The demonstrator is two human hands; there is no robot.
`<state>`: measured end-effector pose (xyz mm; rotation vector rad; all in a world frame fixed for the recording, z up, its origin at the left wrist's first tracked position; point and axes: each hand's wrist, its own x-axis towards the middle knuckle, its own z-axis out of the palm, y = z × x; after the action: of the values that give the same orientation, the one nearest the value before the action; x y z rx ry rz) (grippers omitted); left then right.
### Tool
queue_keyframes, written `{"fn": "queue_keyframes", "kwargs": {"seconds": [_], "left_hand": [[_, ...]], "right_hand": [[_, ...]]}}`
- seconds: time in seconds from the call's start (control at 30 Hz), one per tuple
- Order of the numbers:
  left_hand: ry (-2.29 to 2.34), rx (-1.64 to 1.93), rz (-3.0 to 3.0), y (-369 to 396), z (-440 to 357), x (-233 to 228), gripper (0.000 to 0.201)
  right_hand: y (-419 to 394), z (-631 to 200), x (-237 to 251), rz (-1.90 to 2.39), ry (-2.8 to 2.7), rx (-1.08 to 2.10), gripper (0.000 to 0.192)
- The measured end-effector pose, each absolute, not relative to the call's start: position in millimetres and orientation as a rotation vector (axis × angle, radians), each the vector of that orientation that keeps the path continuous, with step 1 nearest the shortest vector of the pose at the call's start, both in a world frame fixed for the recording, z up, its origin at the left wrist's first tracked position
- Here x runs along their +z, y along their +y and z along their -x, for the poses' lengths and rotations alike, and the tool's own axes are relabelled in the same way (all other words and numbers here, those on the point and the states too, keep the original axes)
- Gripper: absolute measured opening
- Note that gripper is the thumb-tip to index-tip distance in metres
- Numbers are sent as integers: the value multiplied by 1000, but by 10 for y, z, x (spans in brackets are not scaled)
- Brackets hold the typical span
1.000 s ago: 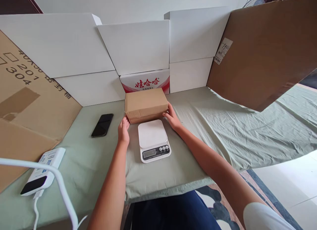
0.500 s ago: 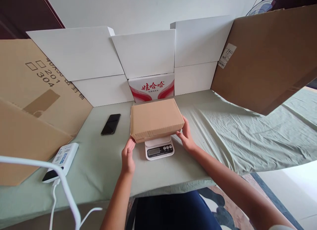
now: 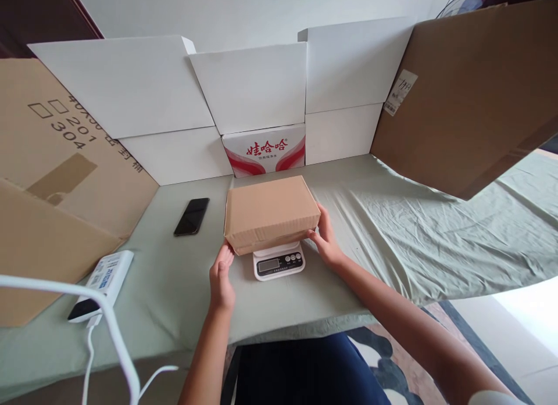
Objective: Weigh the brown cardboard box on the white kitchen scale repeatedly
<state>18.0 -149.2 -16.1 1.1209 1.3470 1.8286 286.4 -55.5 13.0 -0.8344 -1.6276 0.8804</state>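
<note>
A closed brown cardboard box (image 3: pixel 272 212) is over a white kitchen scale (image 3: pixel 279 264), covering its weighing platform. Whether the box rests fully on the platform cannot be seen. My left hand (image 3: pixel 222 277) grips the box at its near left corner, fingers reaching beneath it. At the opposite end, my right hand (image 3: pixel 325 237) holds the near right corner, with the thumb on the front face and the fingers along the side. The scale's dark display and its round buttons show in front of the box; no digits can be made out.
A black phone (image 3: pixel 192 217) lies left of the box. Further left are a white power strip (image 3: pixel 102 286) and a curved white cable (image 3: pixel 111 321). White boxes (image 3: pixel 257 88) line the back, above a red-printed carton (image 3: pixel 267 152). Large brown cardboard (image 3: pixel 462 103) stands at the right.
The view has shifted slightly. Both hands keep their hold on the box, which sits almost the same over the scale, perhaps a little nearer to me.
</note>
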Motion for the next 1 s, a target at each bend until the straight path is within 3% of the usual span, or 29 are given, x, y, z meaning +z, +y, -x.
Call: {"fn": "queue_keyframes", "kwargs": {"seconds": [0.53,1.0], "left_hand": [[1345,1905,-1096,-1492,-170,-61,75],[1360,1870,-1062,-1473,-156,-95,80]], "right_hand": [[-463,-2890,97,817,-1418,862,58],[-400,-2890,42,809,-1403,886,48]]}}
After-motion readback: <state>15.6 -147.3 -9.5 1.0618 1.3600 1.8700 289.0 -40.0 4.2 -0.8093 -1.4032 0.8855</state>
